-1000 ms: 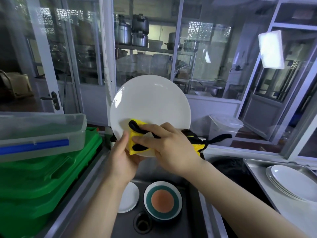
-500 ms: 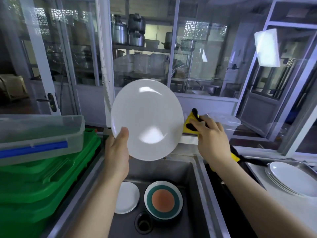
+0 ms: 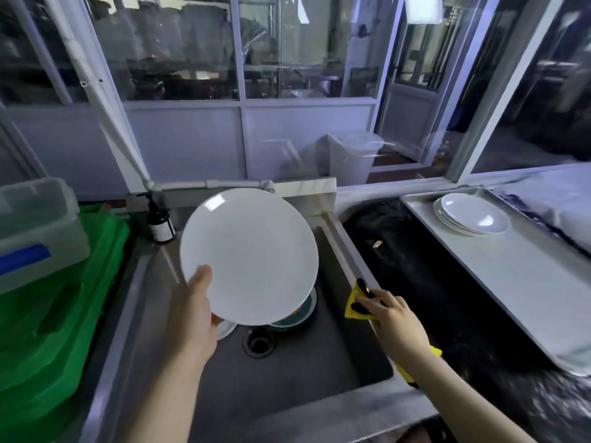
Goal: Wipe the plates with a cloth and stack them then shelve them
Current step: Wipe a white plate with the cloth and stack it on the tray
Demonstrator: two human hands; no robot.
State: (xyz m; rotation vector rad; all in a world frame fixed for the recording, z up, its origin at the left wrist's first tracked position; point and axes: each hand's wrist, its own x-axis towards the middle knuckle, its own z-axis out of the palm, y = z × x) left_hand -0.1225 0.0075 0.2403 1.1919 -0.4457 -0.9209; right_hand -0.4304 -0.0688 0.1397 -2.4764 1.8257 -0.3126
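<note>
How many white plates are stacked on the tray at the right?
3 or 4 white plates, one stack at the far end of the metal tray. Edges blur together, so the count is uncertain.

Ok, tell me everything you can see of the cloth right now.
The cloth is yellow with black markings, soft and crumpled. The right hand grips it at the right rim of the sink, apart from the white plate in the left hand. A yellow end shows again under the wrist; the rest is hidden.
</note>
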